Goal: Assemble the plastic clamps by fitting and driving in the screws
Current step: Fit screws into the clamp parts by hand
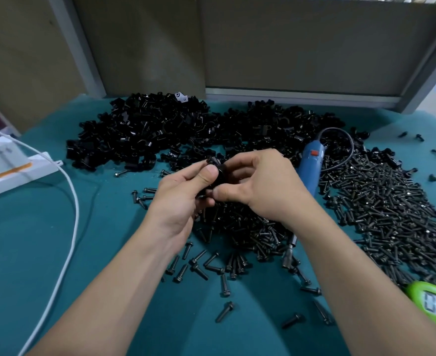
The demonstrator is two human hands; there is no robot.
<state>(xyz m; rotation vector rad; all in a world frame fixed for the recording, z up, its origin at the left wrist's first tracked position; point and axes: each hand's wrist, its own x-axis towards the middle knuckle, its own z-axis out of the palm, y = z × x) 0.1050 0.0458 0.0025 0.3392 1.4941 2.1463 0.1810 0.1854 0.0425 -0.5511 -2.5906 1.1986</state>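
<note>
Fitting a screw, apparently, with most of the batch left.
Left hand [183,194] and right hand [260,186] both pinch one clamp [218,170] above the worktop [57,240]; far heap of clamps [160,132], loose screws [391,201] and idle blue driver [310,165] suggest driving not yet done.

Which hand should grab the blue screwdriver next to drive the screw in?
Probably the right hand. Both hands grip the clamp, but the screwdriver lies just beside the right one, on its outer side; the left hand is farther off and could steady the clamp alone.
</note>
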